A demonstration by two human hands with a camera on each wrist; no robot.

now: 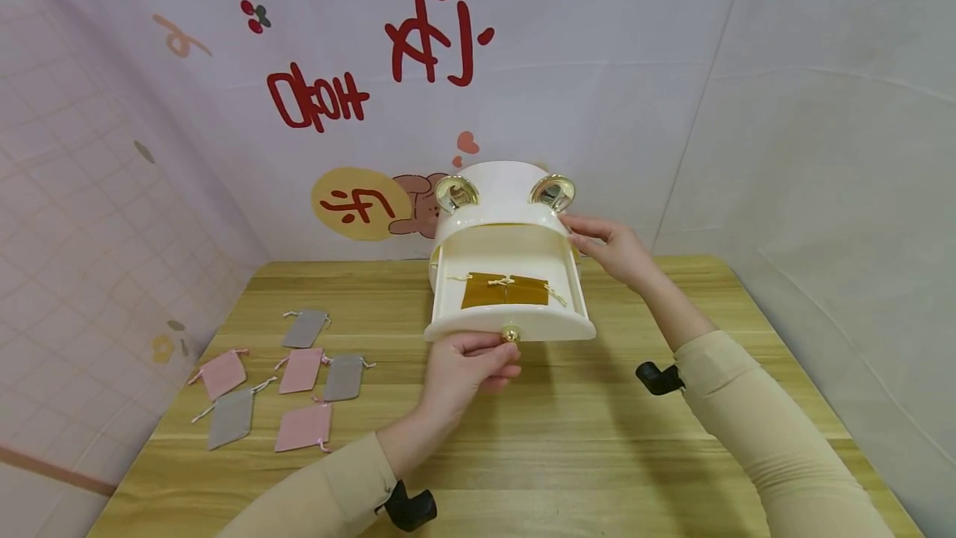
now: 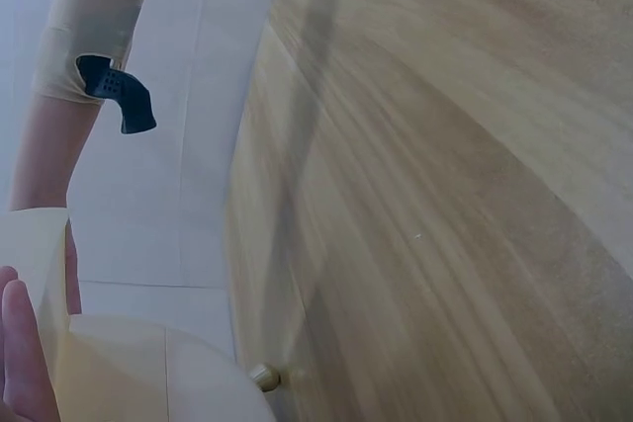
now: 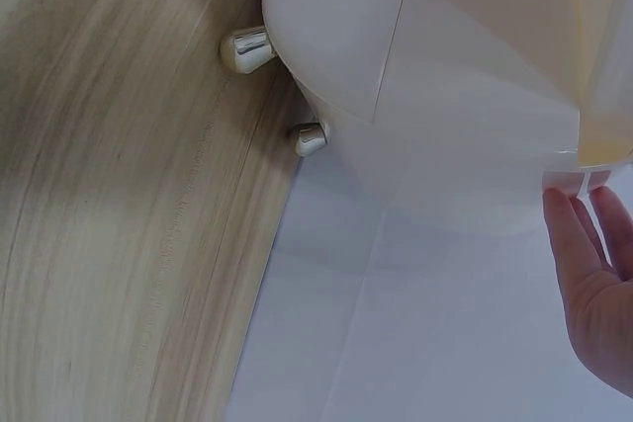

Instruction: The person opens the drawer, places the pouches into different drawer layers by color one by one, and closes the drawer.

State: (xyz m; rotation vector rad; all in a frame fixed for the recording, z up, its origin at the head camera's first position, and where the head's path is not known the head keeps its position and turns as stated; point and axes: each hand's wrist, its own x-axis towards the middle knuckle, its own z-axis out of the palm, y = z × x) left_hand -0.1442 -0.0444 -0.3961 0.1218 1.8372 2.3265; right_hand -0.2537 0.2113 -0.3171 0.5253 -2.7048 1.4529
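Note:
A white storage box (image 1: 499, 181) with gold ear-like rings stands at the back of the table on gold feet (image 3: 247, 50). Its drawer (image 1: 510, 321) is pulled out and holds two mustard-yellow drawstring pouches (image 1: 484, 292) lying side by side. Thumb and fingers of my left hand (image 1: 466, 368) pinch the gold drawer knob (image 1: 511, 334) at the front. My right hand (image 1: 614, 249) rests its extended fingertips against the box's right side, just below the right ring; the right wrist view shows these fingers (image 3: 566, 234) touching the white shell near its edge.
To the left on the wooden table (image 1: 568, 438) lie three grey pouches (image 1: 231, 419) and three pink pouches (image 1: 302, 427), all with drawstrings. A white printed cloth (image 1: 597, 65) hangs right behind the box, and plain cloth borders the right side.

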